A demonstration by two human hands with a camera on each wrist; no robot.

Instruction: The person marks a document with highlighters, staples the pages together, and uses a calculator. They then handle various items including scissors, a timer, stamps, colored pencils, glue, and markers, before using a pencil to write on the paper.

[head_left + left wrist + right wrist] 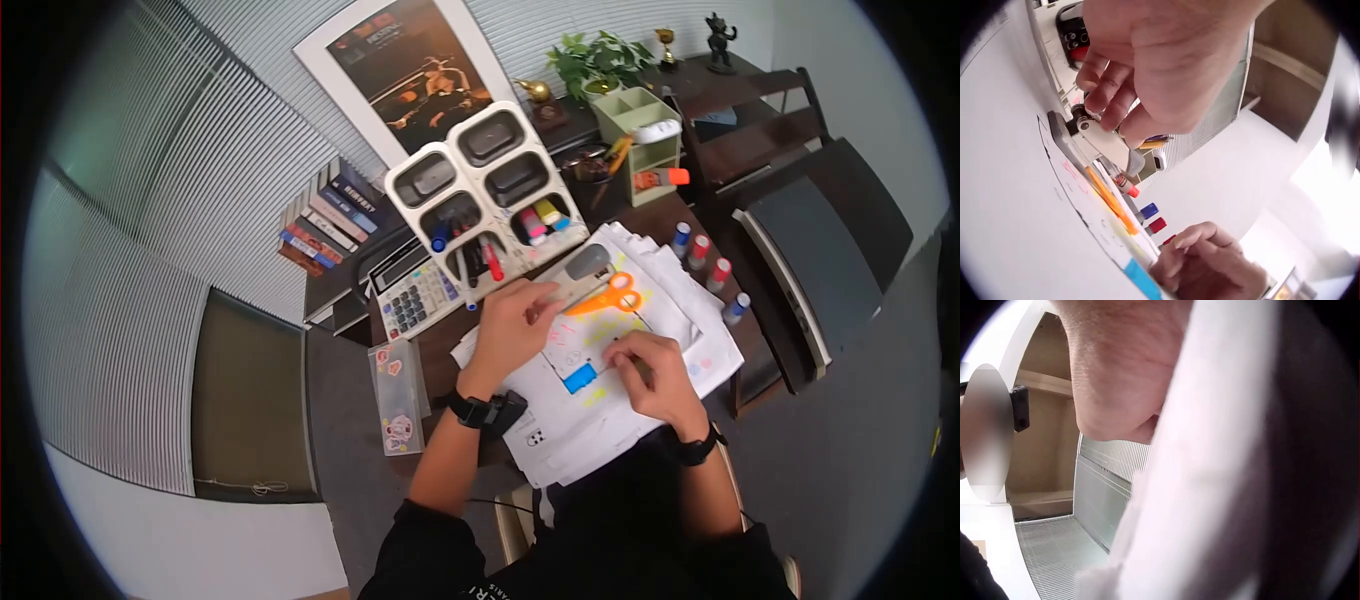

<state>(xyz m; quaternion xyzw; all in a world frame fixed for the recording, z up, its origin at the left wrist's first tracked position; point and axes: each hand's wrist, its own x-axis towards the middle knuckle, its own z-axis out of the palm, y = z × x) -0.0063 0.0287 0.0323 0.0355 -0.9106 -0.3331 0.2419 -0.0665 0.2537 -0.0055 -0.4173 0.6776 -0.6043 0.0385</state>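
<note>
My left hand (pixel 515 330) hovers at the rear end of a grey-and-white stapler (pixel 586 264) lying on the paper stack. Its loosely bent fingertips overlap the stapler's hinge in the left wrist view, where the stapler (pixel 1100 140) shows side-on. Beside the stapler lie orange-handled scissors (pixel 620 293). To the right, over the papers (pixel 560 440), my right hand (pixel 655 378) has loosely bent fingers, with nothing visible in them. A small blue rectangular piece (pixel 580 378) lies left of it on the marked top sheet. In the right wrist view a blurred white sheet hides that hand's fingers.
A white organizer (pixel 468 190) with pens and highlighters stands behind the stapler. A calculator (pixel 420 303) and a clear sticker-covered case (pixel 398 400) lie to the left. Several capped markers (pixel 700 250) stand along the right, beyond the papers. A green holder (pixel 650 155) stands at the back.
</note>
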